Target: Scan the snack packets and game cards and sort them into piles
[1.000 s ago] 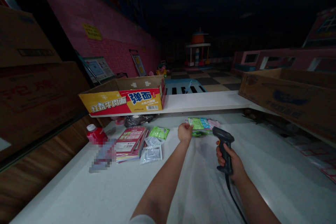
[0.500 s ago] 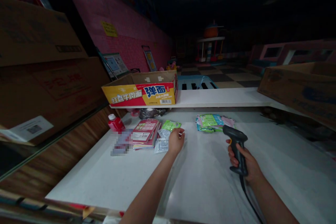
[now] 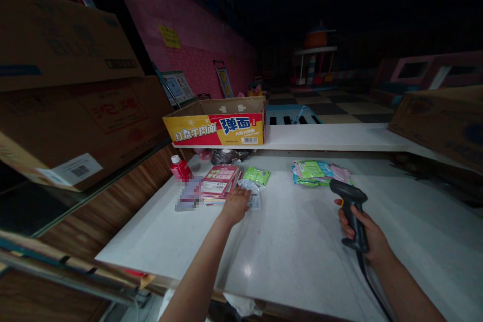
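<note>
My left hand (image 3: 237, 205) lies low over the table with its fingers stretched forward, at the right edge of a stack of red-covered booklets (image 3: 219, 181). Just beyond and right of the fingers are a green packet (image 3: 257, 176) and pale, clear-looking packets (image 3: 255, 201), partly covered by the hand. Wrapped around the grip of a black barcode scanner (image 3: 352, 214) is my right hand (image 3: 373, 239), the scanner's head pointing forward-left. Several green, blue and pink packets (image 3: 319, 172) lie in a pile behind the scanner.
A red bottle with a white cap (image 3: 180, 168) stands left of the booklets beside a blurred-out item. An open yellow-red carton (image 3: 217, 128) rests on the raised shelf (image 3: 324, 137). Large brown boxes (image 3: 124, 115) are stacked at left; another carton (image 3: 441, 115) sits at right. The scanner cable trails down.
My left hand has moved left, from the right side of the packets to the booklets' edge, and its curled fingers have straightened. The right hand keeps the scanner. The view has shifted slightly.
</note>
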### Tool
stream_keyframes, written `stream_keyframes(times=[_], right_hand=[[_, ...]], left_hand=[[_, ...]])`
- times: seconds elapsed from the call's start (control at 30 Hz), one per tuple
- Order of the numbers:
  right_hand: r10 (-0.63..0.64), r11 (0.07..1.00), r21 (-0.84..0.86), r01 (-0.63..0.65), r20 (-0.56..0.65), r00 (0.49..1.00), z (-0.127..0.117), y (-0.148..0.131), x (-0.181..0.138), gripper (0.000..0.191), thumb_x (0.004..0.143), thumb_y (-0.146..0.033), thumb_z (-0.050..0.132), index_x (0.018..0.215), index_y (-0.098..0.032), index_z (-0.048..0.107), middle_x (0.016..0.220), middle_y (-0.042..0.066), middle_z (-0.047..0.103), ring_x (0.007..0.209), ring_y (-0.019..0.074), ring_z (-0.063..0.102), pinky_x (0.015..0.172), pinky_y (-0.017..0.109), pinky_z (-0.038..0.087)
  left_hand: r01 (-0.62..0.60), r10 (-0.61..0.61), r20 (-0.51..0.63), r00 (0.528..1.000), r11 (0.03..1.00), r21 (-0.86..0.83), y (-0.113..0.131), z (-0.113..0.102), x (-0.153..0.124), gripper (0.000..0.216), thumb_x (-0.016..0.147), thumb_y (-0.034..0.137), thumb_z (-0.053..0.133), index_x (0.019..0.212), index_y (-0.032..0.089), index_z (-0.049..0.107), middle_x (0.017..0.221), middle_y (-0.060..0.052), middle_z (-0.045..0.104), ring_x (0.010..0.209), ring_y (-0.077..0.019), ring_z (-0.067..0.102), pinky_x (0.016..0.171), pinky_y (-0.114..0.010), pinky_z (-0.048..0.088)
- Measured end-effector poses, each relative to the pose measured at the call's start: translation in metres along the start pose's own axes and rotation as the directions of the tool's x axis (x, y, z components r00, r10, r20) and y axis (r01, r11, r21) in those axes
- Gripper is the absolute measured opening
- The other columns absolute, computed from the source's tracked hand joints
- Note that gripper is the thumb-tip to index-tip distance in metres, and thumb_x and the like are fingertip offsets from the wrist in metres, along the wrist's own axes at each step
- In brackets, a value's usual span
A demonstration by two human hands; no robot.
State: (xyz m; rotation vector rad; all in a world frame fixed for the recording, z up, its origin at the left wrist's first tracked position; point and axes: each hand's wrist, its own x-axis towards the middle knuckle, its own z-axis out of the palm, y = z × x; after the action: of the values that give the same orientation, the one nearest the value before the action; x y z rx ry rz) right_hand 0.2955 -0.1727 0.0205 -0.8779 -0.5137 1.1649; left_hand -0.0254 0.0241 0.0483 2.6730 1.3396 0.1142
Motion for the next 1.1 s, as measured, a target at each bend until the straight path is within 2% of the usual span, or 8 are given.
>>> stream_keyframes(times=[0.17,0.3,0.37,0.53,0.73,0.83,0.97,1.1], right_hand=[[-0.003,1.000,-0.016,0.003,0.004,1.000,-0.002,0.001,0.002,0.038,0.074,-0.043,0.078,0.101,-0.019,0.070,0.061,-0.001,0.056,0.039,0.0084,0.042,0.034,0.020,0.036],[0.010,1.000,-0.009,-0.010,0.028,1.000,-0.006,0.003,0.004,0.039,0.075,-0.045,0.077,0.103,-0.018,0.069,0.062,-0.001,0.056,0.039,0.0080,0.042,0.034,0.020,0.037],[0.017,1.000,-0.002,-0.017,0.048,0.999,-0.009,0.004,0.005,0.039,0.077,-0.045,0.076,0.104,-0.018,0.069,0.063,-0.001,0.056,0.039,0.0078,0.043,0.035,0.020,0.037],[0.016,1.000,-0.011,-0.016,0.076,0.997,-0.009,0.006,0.006,0.037,0.080,-0.045,0.073,0.107,-0.020,0.067,0.064,-0.002,0.057,0.040,0.0077,0.044,0.036,0.020,0.038],[-0.017,0.999,-0.043,0.019,0.067,0.998,-0.001,0.008,0.004,0.037,0.080,-0.045,0.073,0.107,-0.020,0.067,0.062,-0.002,0.057,0.038,0.0069,0.045,0.035,0.018,0.037],[-0.029,0.997,-0.064,0.034,0.080,0.996,0.001,0.008,0.003,0.036,0.082,-0.045,0.072,0.107,-0.020,0.067,0.063,-0.002,0.058,0.038,0.0069,0.046,0.035,0.018,0.037],[-0.006,0.994,-0.110,0.021,0.133,0.991,0.005,0.008,0.002,0.037,0.083,-0.045,0.071,0.109,-0.021,0.065,0.064,-0.002,0.058,0.037,0.0075,0.046,0.035,0.019,0.038],[0.032,0.988,-0.157,-0.004,0.182,0.983,0.010,0.009,-0.002,0.038,0.082,-0.045,0.071,0.111,-0.020,0.064,0.064,-0.001,0.060,0.035,0.0069,0.046,0.033,0.019,0.037]], left_hand=[[0.033,-0.029,-0.092,0.995,0.999,0.035,0.007,-0.004,0.003,0.070,0.068,0.011,0.077,0.133,0.015,0.052,0.132,-0.019,0.058,0.135,-0.0328,0.044,0.113,-0.043,0.030],[0.083,-0.078,-0.113,0.991,0.996,0.041,0.013,-0.016,0.005,0.053,0.060,0.016,0.085,0.110,0.016,0.065,0.119,-0.017,0.061,0.119,-0.0356,0.056,0.101,-0.041,0.041],[0.114,-0.108,-0.107,0.988,0.992,0.050,0.018,-0.021,0.005,0.039,0.066,0.017,0.082,0.102,0.017,0.067,0.115,-0.016,0.063,0.111,-0.0340,0.060,0.093,-0.039,0.045],[0.135,-0.136,-0.175,0.975,0.991,-0.017,0.034,-0.023,0.009,0.017,0.084,0.018,0.064,0.101,0.021,0.067,0.105,-0.010,0.068,0.099,-0.0259,0.065,0.083,-0.033,0.045],[0.099,-0.181,-0.283,0.942,0.955,-0.281,0.052,-0.005,0.026,0.014,0.082,0.018,0.066,0.095,0.019,0.068,0.101,-0.009,0.072,0.098,-0.0237,0.066,0.084,-0.031,0.045],[0.039,-0.173,-0.318,0.932,0.922,-0.385,0.057,0.010,0.027,0.026,0.075,0.012,0.070,0.100,0.018,0.067,0.101,-0.008,0.070,0.099,-0.0229,0.064,0.088,-0.032,0.046],[0.033,-0.204,-0.285,0.937,0.860,-0.510,0.058,0.030,0.023,0.055,0.066,0.006,0.073,0.117,0.019,0.060,0.102,-0.006,0.066,0.093,-0.0192,0.063,0.085,-0.031,0.048],[0.080,-0.279,-0.210,0.937,0.757,-0.648,0.056,0.042,0.021,0.054,0.064,0.009,0.076,0.115,0.018,0.059,0.092,-0.002,0.065,0.084,-0.0166,0.063,0.078,-0.028,0.049]])
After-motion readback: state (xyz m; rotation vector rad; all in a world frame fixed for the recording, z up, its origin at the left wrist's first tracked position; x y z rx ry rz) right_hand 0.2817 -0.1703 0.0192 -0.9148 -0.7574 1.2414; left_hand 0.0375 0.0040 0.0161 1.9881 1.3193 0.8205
